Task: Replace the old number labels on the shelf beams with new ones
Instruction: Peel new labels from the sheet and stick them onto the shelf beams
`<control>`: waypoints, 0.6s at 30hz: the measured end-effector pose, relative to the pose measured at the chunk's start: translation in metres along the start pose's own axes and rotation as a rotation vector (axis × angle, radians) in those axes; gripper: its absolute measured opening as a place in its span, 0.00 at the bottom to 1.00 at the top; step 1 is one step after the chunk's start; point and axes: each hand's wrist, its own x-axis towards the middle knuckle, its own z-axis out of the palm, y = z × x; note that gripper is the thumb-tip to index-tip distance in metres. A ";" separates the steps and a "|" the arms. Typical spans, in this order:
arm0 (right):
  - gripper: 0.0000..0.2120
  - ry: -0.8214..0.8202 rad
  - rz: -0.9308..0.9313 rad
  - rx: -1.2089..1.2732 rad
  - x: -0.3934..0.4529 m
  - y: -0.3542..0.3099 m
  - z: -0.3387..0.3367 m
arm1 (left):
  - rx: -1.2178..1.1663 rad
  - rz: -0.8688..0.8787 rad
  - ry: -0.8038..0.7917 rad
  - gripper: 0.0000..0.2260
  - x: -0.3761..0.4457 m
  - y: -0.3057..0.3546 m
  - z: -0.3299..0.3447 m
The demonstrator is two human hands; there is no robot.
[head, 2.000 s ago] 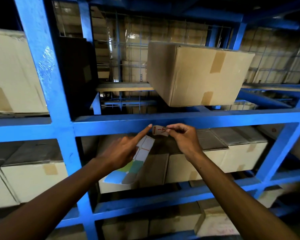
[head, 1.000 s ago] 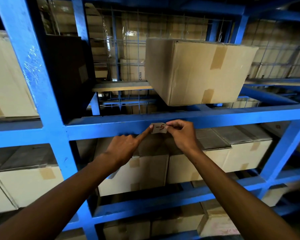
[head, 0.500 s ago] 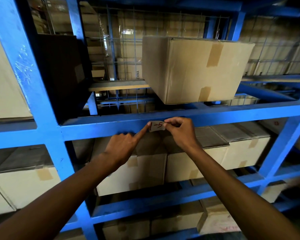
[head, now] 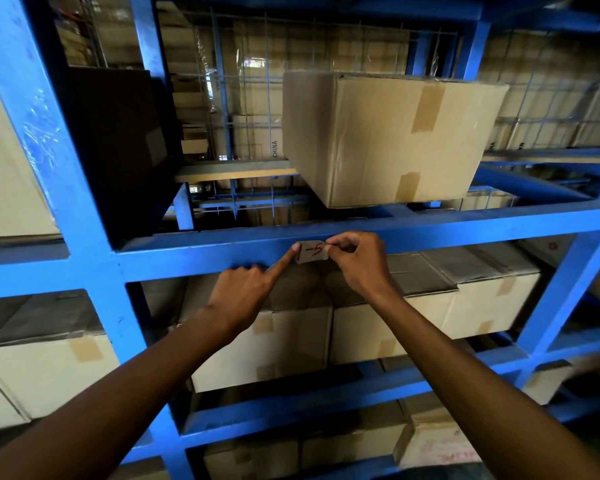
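A small pale label (head: 310, 251) marked "1-5" in red lies against the front of the blue shelf beam (head: 205, 251). My right hand (head: 357, 265) pinches the label's right edge between thumb and fingertips. My left hand (head: 243, 292) presses its straight index finger on the label's left edge. The other left fingers are curled under the beam. The sticker sheet that this hand held earlier is out of sight beneath the hand and wrist.
A taped cardboard box (head: 388, 136) sits on the shelf just above the beam. More boxes (head: 430, 306) fill the shelf below, behind my hands. A blue upright post (head: 66, 202) stands at the left and a slanted brace (head: 561, 299) at the right.
Both hands have lifted the label from below the beam onto its front face. The sticker sheet seen in my left hand two seconds ago is no longer visible.
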 end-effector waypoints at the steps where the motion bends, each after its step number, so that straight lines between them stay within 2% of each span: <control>1: 0.07 -0.001 -0.001 -0.007 0.001 -0.001 0.000 | 0.001 -0.001 -0.002 0.43 0.000 0.000 -0.001; 7: 0.05 0.003 0.059 -0.040 0.007 0.000 -0.003 | 0.007 -0.017 0.004 0.43 -0.001 0.002 -0.002; 14: 0.06 -0.067 0.085 0.041 0.007 0.010 -0.012 | -0.030 -0.040 0.040 0.46 -0.004 0.001 0.007; 16: 0.08 -0.067 0.050 0.058 0.003 0.014 -0.011 | -0.049 -0.038 0.062 0.47 -0.003 0.000 0.011; 18: 0.15 -0.087 0.037 0.030 0.001 0.016 -0.008 | -0.057 -0.023 0.083 0.46 -0.001 -0.003 0.016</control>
